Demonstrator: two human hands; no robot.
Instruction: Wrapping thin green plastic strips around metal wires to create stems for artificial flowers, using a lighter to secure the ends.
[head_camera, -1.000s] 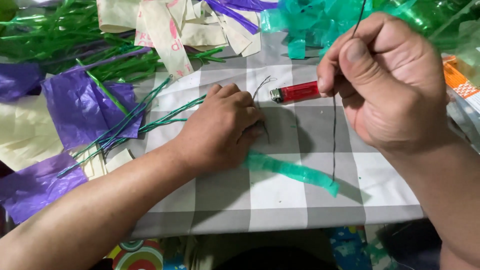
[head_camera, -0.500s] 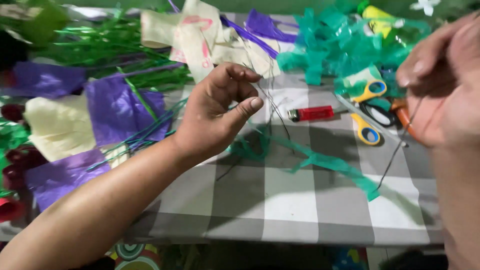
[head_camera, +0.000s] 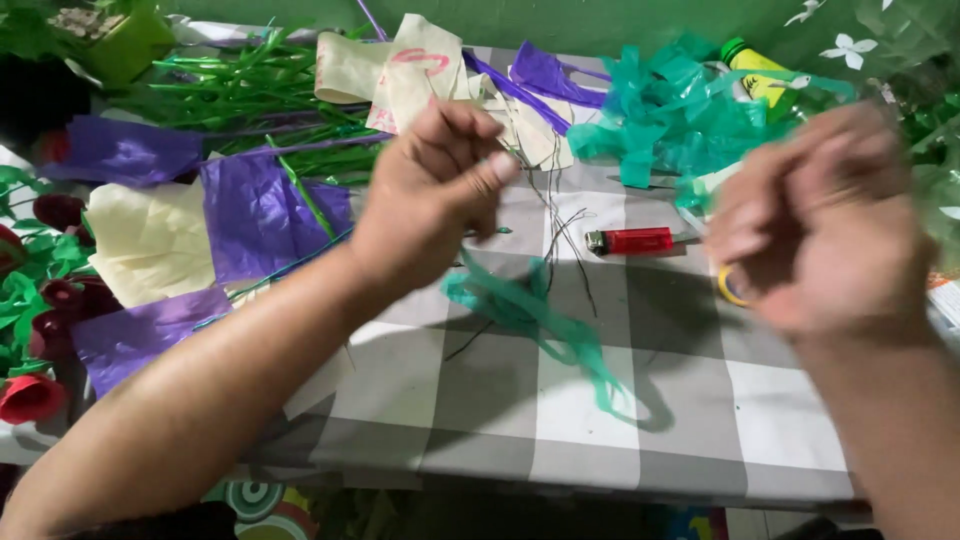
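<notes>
2 bare hands up over the grey-and-white checked tablecloth (head_camera: 640, 420); left hand (head_camera: 430, 200) raised mid-frame, thumb and forefinger pinched together on a bunch of thin dark wires (head_camera: 560, 235), remaining fingers curled in behind; wires dangling from that pinch down toward the cloth, ends splaying just left of the red cigarette lighter (head_camera: 630, 240); right hand (head_camera: 825, 225) lifted at the right, blurred, fingers bunched into a loose fist; whether anything sits inside that fist, impossible to tell.

Directly below the wires, crumpled strip of teal green plastic ribbon (head_camera: 540, 320) lying on the cloth, trailing toward the near edge; lighter flat on the cloth between both hands, touching neither; sliver of yellow scissor handle (head_camera: 728, 285) peeking out just under the right hand.

Further back, heap of teal green plastic scraps (head_camera: 660, 120) beside a yellow tube with a green cap (head_camera: 755, 70); cream paper pieces (head_camera: 400, 75) and purple plastic sheets (head_camera: 265, 215) spread at the left; bundle of green plastic strips (head_camera: 230, 90) behind those; red artificial rosebuds (head_camera: 30, 395) along the far left edge, well apart from both hands.
</notes>
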